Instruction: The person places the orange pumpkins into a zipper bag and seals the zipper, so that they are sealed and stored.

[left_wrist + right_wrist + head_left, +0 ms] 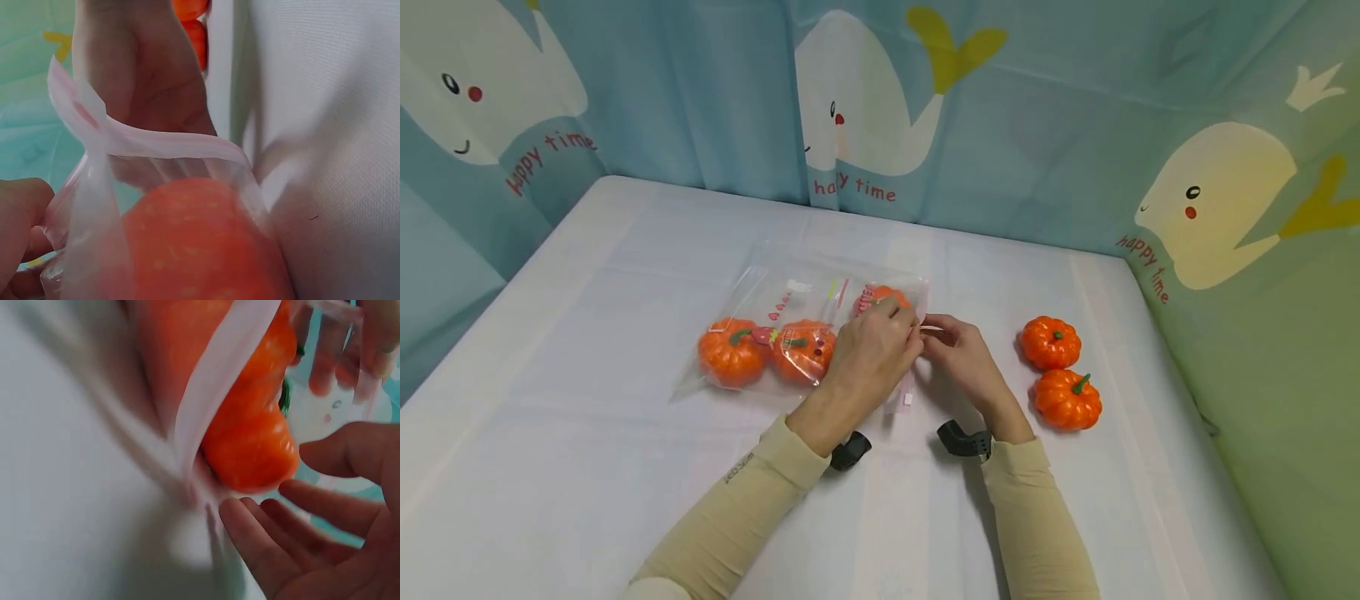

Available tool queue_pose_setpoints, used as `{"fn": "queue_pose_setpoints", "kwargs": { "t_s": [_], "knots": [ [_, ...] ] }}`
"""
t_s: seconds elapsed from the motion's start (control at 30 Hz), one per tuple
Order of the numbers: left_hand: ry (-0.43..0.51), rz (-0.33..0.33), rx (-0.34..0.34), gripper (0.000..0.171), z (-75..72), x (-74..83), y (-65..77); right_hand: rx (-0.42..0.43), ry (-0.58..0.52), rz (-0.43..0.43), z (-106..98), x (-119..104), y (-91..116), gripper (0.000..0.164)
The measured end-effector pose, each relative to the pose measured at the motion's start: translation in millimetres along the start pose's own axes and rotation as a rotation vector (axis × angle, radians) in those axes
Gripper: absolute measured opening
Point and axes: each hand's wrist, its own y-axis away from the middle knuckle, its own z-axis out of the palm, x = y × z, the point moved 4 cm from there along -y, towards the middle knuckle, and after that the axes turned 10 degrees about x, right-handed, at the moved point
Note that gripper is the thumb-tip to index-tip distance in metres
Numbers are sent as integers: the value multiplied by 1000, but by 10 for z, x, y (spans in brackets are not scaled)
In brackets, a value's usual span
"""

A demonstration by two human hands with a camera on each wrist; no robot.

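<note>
A clear zip bag [760,287] with a pink rim lies on the table, holding small orange pumpkins. Two of them, a left pumpkin [732,353] and a middle pumpkin [803,353], show deep in the bag. Near the mouth is another pumpkin [253,447], partly hidden by my left hand in the head view. My left hand [872,350] reaches over the bag and pinches its rim, as the left wrist view shows. Beside the mouth, my right hand [966,358] has its fingers loosely spread, with the fingertips [234,512] close to the pumpkin; whether they touch it I cannot tell.
Two more orange pumpkins, a rear one [1050,342] and a front one [1067,400], stand together on the table to the right of my right hand. The white-covered table [550,417] is bordered behind by a blue curtain [715,100] with whale prints.
</note>
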Motion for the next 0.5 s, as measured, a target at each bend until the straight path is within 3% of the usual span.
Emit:
{"fn": "queue_pose_setpoints", "kwargs": {
  "t_s": [0.1,0.2,0.33,0.5],
  "knots": [
    [9,-9,-8,10,9,-10,11,-15,108,-173,-10,-22,3,35],
    [18,-17,-11,11,16,-23,8,-49,124,-298,-6,-42,3,35],
    [20,1,14,10,11,-30,-9,-95,136,-353,23,-59,7,34],
    [15,28,28,11,-1,-34,-11,-124,235,-383,48,-79,33,30]
  ]
}}
